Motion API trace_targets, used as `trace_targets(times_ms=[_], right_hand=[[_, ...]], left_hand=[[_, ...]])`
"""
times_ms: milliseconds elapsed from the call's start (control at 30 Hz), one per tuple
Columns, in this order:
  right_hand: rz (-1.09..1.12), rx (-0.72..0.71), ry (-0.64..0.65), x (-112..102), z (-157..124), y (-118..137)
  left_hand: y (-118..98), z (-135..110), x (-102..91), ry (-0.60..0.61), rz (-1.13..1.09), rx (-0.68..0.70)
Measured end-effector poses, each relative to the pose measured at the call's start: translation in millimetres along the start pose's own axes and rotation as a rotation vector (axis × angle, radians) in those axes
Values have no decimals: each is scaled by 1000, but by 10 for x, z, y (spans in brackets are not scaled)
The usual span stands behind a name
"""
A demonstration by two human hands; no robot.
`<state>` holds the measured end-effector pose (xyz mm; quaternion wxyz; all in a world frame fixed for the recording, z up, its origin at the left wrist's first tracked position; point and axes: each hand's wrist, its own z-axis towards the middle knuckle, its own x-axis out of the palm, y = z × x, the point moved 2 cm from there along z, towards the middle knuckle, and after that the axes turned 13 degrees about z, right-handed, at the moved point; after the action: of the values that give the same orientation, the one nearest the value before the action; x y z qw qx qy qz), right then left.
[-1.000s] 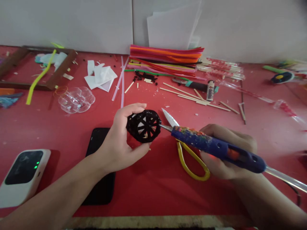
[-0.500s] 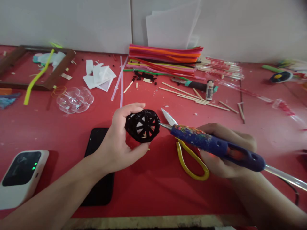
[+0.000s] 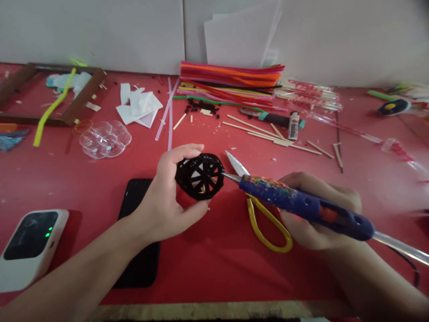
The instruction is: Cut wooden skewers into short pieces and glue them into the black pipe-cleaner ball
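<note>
Between the thumb and fingers of my left hand (image 3: 167,197) is a small round black wheel-like piece (image 3: 203,176) with spokes, its open side facing me. My right hand (image 3: 315,214) is wrapped round a blue glue gun (image 3: 284,194) smeared with dried colours. A clear glue stick (image 3: 400,247) runs out of its back end. The metal nozzle meets the right rim of the black piece, or comes very close to it. Partly under the glue gun lie scissors with yellow handles (image 3: 268,228), blades pointing away.
A black phone (image 3: 139,268) lies under my left forearm, with a white device (image 3: 36,250) at left. Farther back are pipe cleaners (image 3: 231,80), thin wooden sticks (image 3: 268,134), a lighter (image 3: 293,126), a clear plastic palette (image 3: 105,139), paper scraps (image 3: 144,105) and a brown frame (image 3: 67,114).
Almost nothing differs. The black piece and the glue gun have shifted very slightly to the right, with both hands keeping their hold.
</note>
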<state>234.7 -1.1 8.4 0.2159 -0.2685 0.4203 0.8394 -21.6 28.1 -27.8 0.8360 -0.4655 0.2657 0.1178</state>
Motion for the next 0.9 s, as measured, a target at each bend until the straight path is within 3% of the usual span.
trace_targets(times_ms=[900], right_hand=[[13, -2, 33, -18, 10, 7]], left_hand=[[-49, 49, -24, -29, 61, 79]])
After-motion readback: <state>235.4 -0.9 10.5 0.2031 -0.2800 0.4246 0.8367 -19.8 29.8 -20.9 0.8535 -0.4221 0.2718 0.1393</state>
